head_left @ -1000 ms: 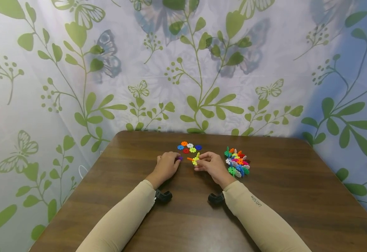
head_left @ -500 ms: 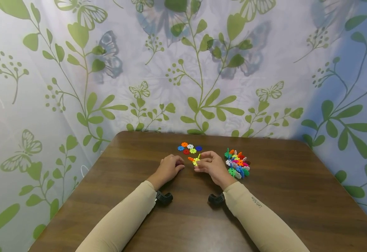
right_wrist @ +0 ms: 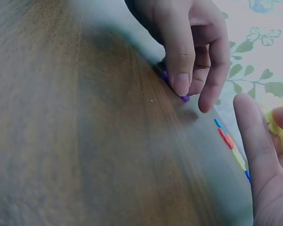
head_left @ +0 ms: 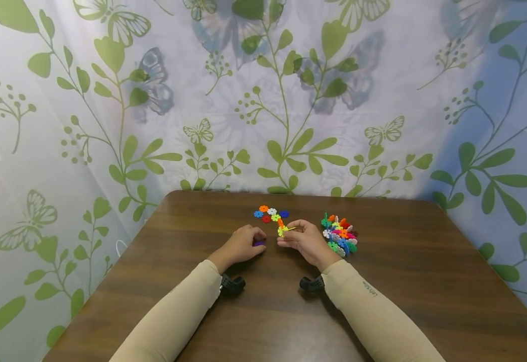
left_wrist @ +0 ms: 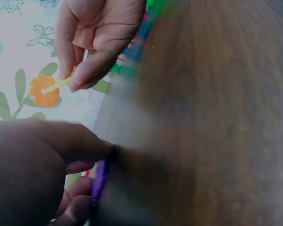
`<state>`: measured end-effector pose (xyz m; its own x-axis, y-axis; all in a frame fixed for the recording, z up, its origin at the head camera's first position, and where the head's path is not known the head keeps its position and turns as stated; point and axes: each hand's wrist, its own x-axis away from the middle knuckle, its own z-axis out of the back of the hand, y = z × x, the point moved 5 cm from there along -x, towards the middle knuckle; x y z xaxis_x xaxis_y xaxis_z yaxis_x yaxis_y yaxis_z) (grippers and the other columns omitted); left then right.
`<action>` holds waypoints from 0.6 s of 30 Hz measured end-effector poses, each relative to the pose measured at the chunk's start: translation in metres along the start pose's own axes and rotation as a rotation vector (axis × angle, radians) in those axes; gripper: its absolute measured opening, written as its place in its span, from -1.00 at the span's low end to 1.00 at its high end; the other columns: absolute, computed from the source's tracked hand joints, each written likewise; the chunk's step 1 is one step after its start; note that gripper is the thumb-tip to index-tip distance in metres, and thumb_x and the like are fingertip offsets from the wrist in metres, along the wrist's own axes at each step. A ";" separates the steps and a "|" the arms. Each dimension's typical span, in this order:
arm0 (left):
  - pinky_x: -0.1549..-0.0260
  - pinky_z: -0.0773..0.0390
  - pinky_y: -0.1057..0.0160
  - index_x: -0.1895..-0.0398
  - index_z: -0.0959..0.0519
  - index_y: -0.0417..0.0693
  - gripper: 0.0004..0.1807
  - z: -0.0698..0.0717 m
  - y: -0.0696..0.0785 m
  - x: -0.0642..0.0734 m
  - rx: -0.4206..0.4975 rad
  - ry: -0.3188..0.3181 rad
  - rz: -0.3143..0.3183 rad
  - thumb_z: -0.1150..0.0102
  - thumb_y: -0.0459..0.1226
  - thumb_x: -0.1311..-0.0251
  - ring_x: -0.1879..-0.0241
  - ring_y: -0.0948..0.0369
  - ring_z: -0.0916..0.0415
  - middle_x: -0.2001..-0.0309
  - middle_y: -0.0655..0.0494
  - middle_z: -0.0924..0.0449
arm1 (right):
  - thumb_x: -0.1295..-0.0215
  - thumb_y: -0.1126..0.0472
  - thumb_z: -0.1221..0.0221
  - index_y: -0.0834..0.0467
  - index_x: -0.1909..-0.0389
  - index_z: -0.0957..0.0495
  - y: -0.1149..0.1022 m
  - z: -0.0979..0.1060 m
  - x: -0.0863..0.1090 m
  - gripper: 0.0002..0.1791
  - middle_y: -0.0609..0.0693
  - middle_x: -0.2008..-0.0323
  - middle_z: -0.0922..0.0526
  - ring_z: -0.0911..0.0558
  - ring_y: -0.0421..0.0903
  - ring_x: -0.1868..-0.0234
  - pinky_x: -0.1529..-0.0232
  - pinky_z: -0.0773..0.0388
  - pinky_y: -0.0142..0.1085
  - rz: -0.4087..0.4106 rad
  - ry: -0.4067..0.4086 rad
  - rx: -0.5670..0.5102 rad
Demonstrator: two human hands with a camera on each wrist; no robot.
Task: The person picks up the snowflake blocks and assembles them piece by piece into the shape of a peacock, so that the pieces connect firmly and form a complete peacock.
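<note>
My left hand (head_left: 241,243) is low over the table and pinches a purple flower-shaped disc (left_wrist: 100,180) between thumb and fingers. In the right wrist view the purple disc (right_wrist: 185,98) is mostly hidden behind the thumb and is close to the wood. Opposite it, my right hand (head_left: 307,242) holds a small joined piece by a yellow flower-shaped disc (head_left: 282,232) in its fingertips. An orange flower-shaped disc (left_wrist: 44,91) is slotted onto the yellow part and points away from me. A gap separates the two hands.
Beyond the hands lies a flat group of loose discs, among them a red one (head_left: 266,219) and a dark blue one (head_left: 284,214). Right of my right hand sits a cluster of many-coloured discs (head_left: 340,235). A patterned cloth (head_left: 263,100) hangs behind the brown table (head_left: 403,281).
My left hand has drawn the purple disc nearer to me. In my right hand the yellow-and-orange piece has turned, its orange disc swinging from pointing left to pointing away.
</note>
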<state>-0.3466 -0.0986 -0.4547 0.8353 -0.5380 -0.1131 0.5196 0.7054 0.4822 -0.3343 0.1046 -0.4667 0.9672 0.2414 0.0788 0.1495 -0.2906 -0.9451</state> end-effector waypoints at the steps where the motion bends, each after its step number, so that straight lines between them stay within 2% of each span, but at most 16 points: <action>1: -0.03 -0.55 0.05 -0.02 -0.69 -0.11 -0.72 0.000 0.000 0.000 0.005 -0.014 -0.002 -0.43 -0.17 -0.36 0.08 0.14 -0.53 0.12 0.11 -0.65 | -0.49 0.50 -0.18 0.45 -0.14 -0.30 0.000 0.000 0.000 -0.66 0.34 0.11 -0.50 -0.71 0.33 -0.03 -0.05 -0.67 -0.02 -0.006 0.004 -0.005; 4: 0.09 -0.59 0.14 0.02 -0.68 -0.11 -0.75 0.001 0.001 -0.001 0.052 -0.047 0.016 -0.46 -0.22 -0.34 0.17 0.16 -0.52 0.20 0.14 -0.60 | -0.50 0.48 -0.20 0.42 -0.11 -0.32 0.001 0.000 -0.001 -0.69 0.34 0.07 -0.52 -0.73 0.25 -0.02 -0.09 -0.64 -0.02 -0.014 0.005 -0.014; 7: 0.20 -0.56 0.19 0.07 -0.69 -0.10 -0.79 0.004 0.002 -0.001 0.115 -0.035 0.038 -0.48 -0.25 -0.32 0.27 0.19 -0.48 0.30 0.17 -0.55 | -0.50 0.46 -0.22 0.42 -0.09 -0.34 0.001 0.000 0.000 -0.70 0.34 0.03 -0.51 -0.71 0.22 -0.05 -0.15 -0.61 -0.02 -0.017 0.004 -0.010; 10: 0.27 -0.59 0.25 0.11 -0.73 -0.12 -0.82 0.005 0.001 -0.002 0.230 0.025 0.059 -0.49 -0.26 -0.31 0.33 0.23 -0.52 0.34 0.22 -0.60 | -0.48 0.46 -0.24 0.42 -0.06 -0.36 0.001 0.000 0.001 -0.72 0.31 0.01 -0.49 -0.69 0.22 -0.06 -0.19 -0.59 -0.02 -0.017 0.008 -0.003; 13: 0.31 -0.67 0.27 0.09 -0.78 -0.16 -0.81 0.007 -0.002 -0.002 0.373 0.117 0.063 -0.49 -0.27 -0.30 0.37 0.25 -0.63 0.33 0.23 -0.71 | -0.47 0.49 -0.24 0.41 -0.05 -0.37 0.001 -0.001 0.001 -0.73 0.30 0.06 -0.51 -0.70 0.23 -0.03 -0.18 -0.60 0.00 -0.009 0.008 -0.005; 15: 0.30 -0.71 0.26 0.03 -0.78 -0.20 -0.77 0.007 -0.003 -0.002 0.451 0.173 0.042 -0.47 -0.29 -0.32 0.35 0.24 -0.69 0.28 0.20 -0.76 | -0.47 0.50 -0.22 0.40 -0.07 -0.36 0.000 -0.002 0.001 -0.72 0.29 0.09 -0.55 -0.71 0.24 0.01 -0.14 -0.63 0.01 0.008 0.000 -0.010; 18: 0.25 -0.72 0.25 -0.04 -0.77 -0.20 -0.74 0.007 -0.001 -0.002 0.506 0.229 -0.007 -0.45 -0.33 -0.33 0.29 0.24 -0.74 0.20 0.16 -0.79 | -0.48 0.50 -0.21 0.37 -0.13 -0.39 0.000 -0.004 0.000 -0.70 0.28 0.10 -0.60 -0.73 0.22 0.07 -0.06 -0.67 0.00 0.029 -0.013 -0.014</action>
<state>-0.3500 -0.1014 -0.4490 0.8792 -0.3881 -0.2765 0.4213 0.3620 0.8315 -0.3339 0.1010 -0.4655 0.9684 0.2448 0.0475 0.1247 -0.3102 -0.9425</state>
